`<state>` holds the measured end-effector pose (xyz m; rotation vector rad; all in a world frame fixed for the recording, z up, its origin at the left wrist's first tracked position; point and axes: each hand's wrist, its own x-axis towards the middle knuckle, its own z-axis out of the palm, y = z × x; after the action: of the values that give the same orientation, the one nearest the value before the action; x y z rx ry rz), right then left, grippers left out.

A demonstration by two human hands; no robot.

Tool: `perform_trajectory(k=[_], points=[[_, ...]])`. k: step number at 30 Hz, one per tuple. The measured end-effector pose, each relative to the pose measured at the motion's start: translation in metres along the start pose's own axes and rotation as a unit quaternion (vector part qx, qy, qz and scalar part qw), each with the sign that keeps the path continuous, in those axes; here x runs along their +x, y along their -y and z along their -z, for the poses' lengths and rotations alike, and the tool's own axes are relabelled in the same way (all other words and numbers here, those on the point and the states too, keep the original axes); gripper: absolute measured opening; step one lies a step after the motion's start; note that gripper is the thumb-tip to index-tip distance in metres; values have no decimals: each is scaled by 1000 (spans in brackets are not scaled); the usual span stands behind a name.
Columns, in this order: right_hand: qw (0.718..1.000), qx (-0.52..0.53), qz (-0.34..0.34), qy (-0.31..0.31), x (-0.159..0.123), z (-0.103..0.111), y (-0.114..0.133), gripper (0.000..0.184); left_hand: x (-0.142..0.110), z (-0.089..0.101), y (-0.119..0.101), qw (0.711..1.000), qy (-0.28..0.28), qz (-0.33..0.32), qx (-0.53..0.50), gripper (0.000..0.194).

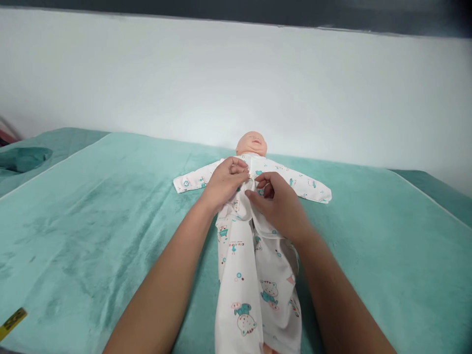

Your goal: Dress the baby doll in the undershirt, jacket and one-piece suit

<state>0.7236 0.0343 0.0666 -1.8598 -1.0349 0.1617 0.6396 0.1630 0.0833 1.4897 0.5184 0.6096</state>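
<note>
A baby doll (251,143) lies on its back, its head at the far end and its sleeves spread to both sides. It wears a white baby shirt (311,189) with small teal and red prints. Matching trousers (239,285) cover the legs toward me. My left hand (229,181) pinches the shirt's front at the chest. Opposite it, my right hand (275,201) has curled fingers, with thumb and forefinger at the shirt's front edge. The fingers partly hide the fastening between them. Below the hands, the shirt's front hangs slightly apart.
The doll rests on a teal plush sheet (92,221) with soft wrinkles. A white wall (228,83) rises behind it. A yellow and black strip (13,322) shows at the lower left. Folded teal fabric (25,158) lies at the far left.
</note>
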Motion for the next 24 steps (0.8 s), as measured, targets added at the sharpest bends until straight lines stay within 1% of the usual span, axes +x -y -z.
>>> perform_trajectory(k=[2, 5, 10, 13, 15, 17, 18, 19, 20, 21, 22, 23, 24], points=[[999, -41, -5, 4, -1, -1, 2, 35, 0, 1, -2, 1000, 7, 11, -1, 25], [997, -77, -3, 14, -2, -2, 5, 30, -2, 2, -6, 999, 18, 29, 6, 27], [994, -102, 40, 23, -2, -3, 4, 19, -10, 3, -12, 998, 39, 45, 29, 25], [991, -118, 53, 22, -1, -4, 3, 15, -7, 1, -12, 997, 39, 51, 36, 24], [991, -117, 61, 16, 0, -4, 1, 14, -1, -3, -8, 998, 17, 33, 46, 23], [992, -103, 70, 10, 0, -3, -2, 16, -2, -8, -1, 996, -43, -17, 79, 18], [993, -91, 71, 7, 0, -2, -4, 18, -11, -9, 5, 990, -82, -50, 105, 15], [995, -77, 68, 5, -1, -1, -5, 21, -26, -10, 12, 978, -130, -88, 138, 13], [996, -62, 61, 4, -1, 0, -6, 24, -49, -9, 21, 965, -161, -119, 168, 10], [998, -49, 48, 2, -2, 0, -7, 26, -80, -7, 32, 955, -172, -141, 198, 8], [999, -42, 33, 0, -3, 1, -7, 26, -118, -3, 45, 944, -173, -158, 232, 12], [999, -42, 16, -2, -4, 1, -6, 25, -162, 0, 58, 930, -177, -170, 275, 15], [999, -52, -1, -4, -4, 2, -5, 24, -209, 5, 71, 910, -185, -166, 333, 17]])
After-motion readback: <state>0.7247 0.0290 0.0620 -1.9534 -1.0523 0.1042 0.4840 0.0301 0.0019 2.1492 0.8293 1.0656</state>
